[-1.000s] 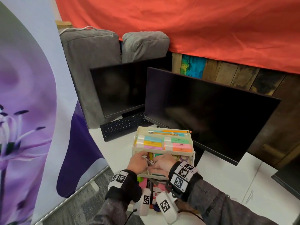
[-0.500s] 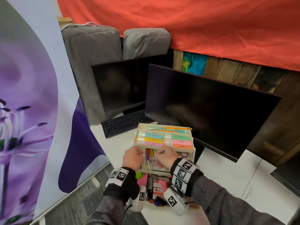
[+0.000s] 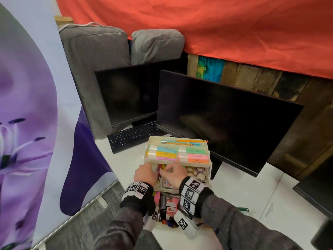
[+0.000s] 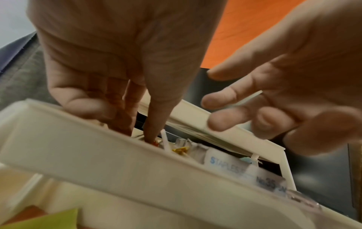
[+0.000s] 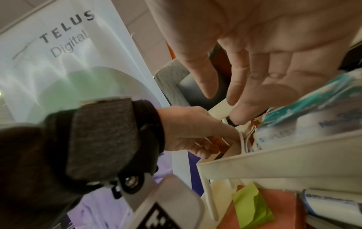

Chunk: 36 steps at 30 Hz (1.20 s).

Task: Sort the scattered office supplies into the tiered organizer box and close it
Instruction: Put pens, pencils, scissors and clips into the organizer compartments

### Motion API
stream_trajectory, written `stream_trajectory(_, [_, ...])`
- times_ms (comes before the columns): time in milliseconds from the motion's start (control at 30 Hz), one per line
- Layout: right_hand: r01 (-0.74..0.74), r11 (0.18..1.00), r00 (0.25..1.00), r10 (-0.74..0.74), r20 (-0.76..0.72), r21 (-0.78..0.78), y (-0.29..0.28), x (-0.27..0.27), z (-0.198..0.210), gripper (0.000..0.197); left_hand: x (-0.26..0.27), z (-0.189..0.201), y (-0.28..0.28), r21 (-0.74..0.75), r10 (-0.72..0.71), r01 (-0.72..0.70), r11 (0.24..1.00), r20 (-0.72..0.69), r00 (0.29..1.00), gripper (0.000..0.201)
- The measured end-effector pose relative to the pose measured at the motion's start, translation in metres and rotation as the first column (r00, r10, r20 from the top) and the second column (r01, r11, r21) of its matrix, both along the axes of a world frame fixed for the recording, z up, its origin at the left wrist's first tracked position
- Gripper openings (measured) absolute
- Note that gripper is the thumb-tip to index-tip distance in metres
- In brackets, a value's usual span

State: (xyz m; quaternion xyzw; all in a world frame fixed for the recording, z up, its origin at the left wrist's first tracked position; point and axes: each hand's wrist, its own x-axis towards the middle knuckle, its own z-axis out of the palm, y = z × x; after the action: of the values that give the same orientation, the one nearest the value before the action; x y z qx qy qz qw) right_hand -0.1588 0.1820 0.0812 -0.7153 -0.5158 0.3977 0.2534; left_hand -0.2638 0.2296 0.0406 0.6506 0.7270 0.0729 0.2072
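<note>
The cream tiered organizer box (image 3: 177, 138) stands open on the white table. Its top tier holds coloured highlighters (image 3: 162, 153) and pencils (image 3: 191, 141). The middle tier (image 4: 117, 162) holds small clips, a staples box (image 4: 225, 162) and tape rolls (image 3: 196, 171). My left hand (image 3: 153, 173) dips thumb and fingers, close together, into the tier's left compartment. The tray rim hides their tips in the left wrist view. My right hand (image 3: 167, 170) hovers beside it with loosely spread fingers (image 4: 215, 111) and holds nothing. Sticky notes (image 5: 250, 203) lie in the bottom tier.
Two dark monitors (image 3: 225, 123) (image 3: 129, 94) stand close behind the box, with a black keyboard (image 3: 133, 136) at the back left. A tall purple banner (image 3: 36, 123) runs along the table's left edge. Bare white table (image 3: 243, 192) lies to the right.
Both hands have moved from the front of the middle tier further into its left compartment. The small metal clip seen between them a second ago is out of sight.
</note>
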Motion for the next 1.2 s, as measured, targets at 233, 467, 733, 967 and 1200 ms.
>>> stream_trajectory(233, [-0.109,0.985,0.985,0.125,-0.121,0.135,-0.039,0.043,-0.021,0.010,0.002,-0.002,0.002,0.013,0.043,-0.044,0.999,0.081,0.996,0.026])
stream_trajectory(467, [0.414,0.886,0.896,-0.438,0.080,0.207,-0.079,0.168,-0.075,0.012,-0.002,0.003,-0.005,0.043,0.108,-0.116,0.992,0.165,0.980,0.020])
stream_trajectory(733, [0.016,0.920,0.874,0.178,0.453,-0.392,-0.103,0.218,-0.133,0.089,-0.002,-0.006,-0.027,0.028,0.107,-0.121,0.992,0.299,0.948,0.018])
stream_trajectory(967, [-0.021,0.961,0.780,0.189,0.596,-0.277,-0.103,0.212,-0.136,0.020,0.007,-0.008,-0.026,-0.001,0.070,-0.071,0.997,0.181,0.981,0.018])
stream_trajectory(1200, [-0.097,0.933,0.757,0.295,0.583,-0.346,-0.093,0.208,-0.136,0.027,0.003,0.002,-0.029,0.032,0.015,-0.018,0.999,0.098,0.995,0.012])
